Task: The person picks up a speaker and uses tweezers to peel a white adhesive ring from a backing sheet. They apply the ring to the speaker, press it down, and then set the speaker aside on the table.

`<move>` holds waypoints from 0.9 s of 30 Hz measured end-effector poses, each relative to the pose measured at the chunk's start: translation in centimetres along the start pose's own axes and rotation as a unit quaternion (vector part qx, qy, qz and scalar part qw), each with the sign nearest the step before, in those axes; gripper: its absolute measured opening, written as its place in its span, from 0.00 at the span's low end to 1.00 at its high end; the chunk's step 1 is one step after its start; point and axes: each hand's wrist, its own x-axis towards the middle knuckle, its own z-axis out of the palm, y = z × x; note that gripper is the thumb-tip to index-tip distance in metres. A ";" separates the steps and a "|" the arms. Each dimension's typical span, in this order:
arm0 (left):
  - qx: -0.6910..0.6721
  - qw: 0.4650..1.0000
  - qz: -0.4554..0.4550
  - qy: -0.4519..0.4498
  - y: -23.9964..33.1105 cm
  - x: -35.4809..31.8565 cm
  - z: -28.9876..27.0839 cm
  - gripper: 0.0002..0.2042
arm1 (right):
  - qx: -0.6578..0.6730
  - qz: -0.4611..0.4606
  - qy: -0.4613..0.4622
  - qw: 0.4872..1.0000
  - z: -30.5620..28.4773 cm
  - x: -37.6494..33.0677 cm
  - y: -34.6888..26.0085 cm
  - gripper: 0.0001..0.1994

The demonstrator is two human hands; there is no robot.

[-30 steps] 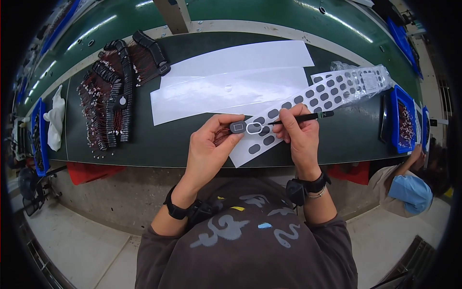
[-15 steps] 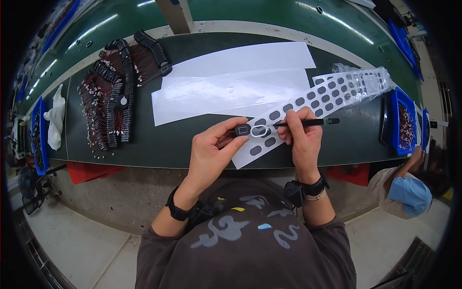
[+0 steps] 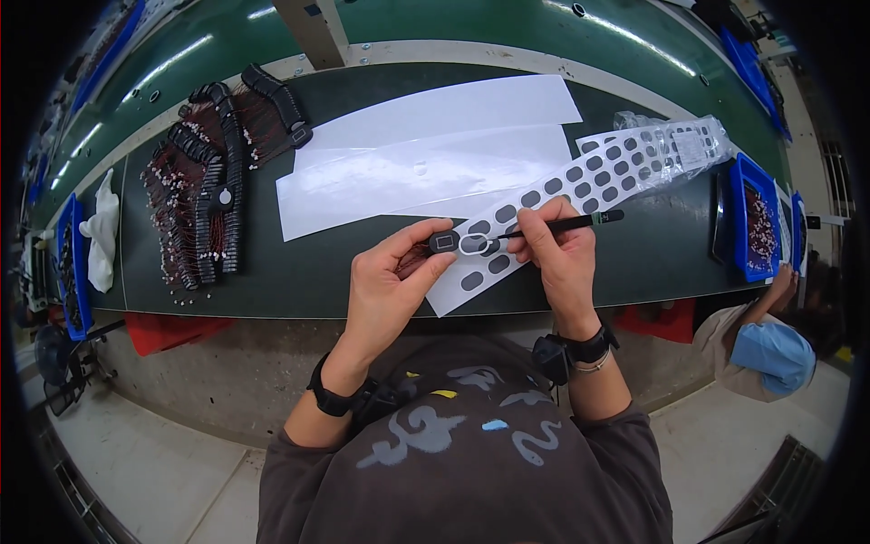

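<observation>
My left hand (image 3: 385,276) pinches a small black rounded-rectangular part, which looks like a little speaker (image 3: 443,242), between thumb and fingers. Its dark red wires bunch under the fingers. My right hand (image 3: 564,263) grips black tweezers (image 3: 587,220) like a pen. At the tweezers' tip is a white oval ring (image 3: 463,243), right beside the speaker; whether they touch I cannot tell. Under both hands lies a white sticker sheet (image 3: 444,297) with rows of dark grey oval pads, slanting up to the right.
Rows of black parts with red wires (image 3: 233,172) lie at left. White backing sheets (image 3: 362,186) cover the middle. A clear plastic bag (image 3: 714,150) wraps the sticker sheet's far end. Blue bins (image 3: 741,190) stand at both sides. Another person (image 3: 770,358) is at far right.
The whole view has shifted slightly left. The tweezers' tip and white ring have moved slightly closer to the speaker; both hands keep their grips.
</observation>
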 end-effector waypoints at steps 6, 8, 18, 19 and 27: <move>-0.004 1.000 -0.002 0.002 -0.2 -0.1 -0.2 0.16 | 0.113 -0.015 0.017 0.993 -0.3 -0.6 -0.4 0.10; -0.009 1.000 -0.002 0.000 -0.1 -0.1 -0.1 0.16 | 0.145 -0.020 0.031 0.989 0.0 -0.6 -0.3 0.10; -0.037 0.998 -0.026 -0.034 0.4 0.2 -0.7 0.15 | 0.059 0.018 -0.035 0.998 1.7 0.6 0.3 0.09; -0.046 0.998 -0.021 -0.035 0.4 0.2 -0.7 0.15 | 0.056 0.021 -0.037 0.998 1.7 0.5 0.3 0.09; -0.062 0.997 -0.023 -0.042 0.3 0.4 -0.8 0.15 | 0.048 0.028 -0.029 0.998 2.0 0.6 0.3 0.09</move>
